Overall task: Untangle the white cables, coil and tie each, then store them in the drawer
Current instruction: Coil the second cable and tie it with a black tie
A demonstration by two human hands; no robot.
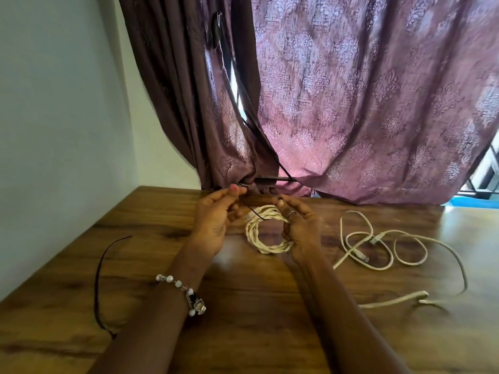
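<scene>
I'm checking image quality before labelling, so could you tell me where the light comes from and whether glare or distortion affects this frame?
Head view: daylight comes through the gap in the curtain; pale glare lies on the wooden table near the coiled cable and at its far right; wide-angle bending curves the wall edge and table edge; hands are slightly soft.

Beaded bracelet (181, 292) on left wrist; ring (291, 214) on right hand (299, 230).

Purple patterned curtain (364, 103) hangs behind the wooden table (243, 306).
</scene>
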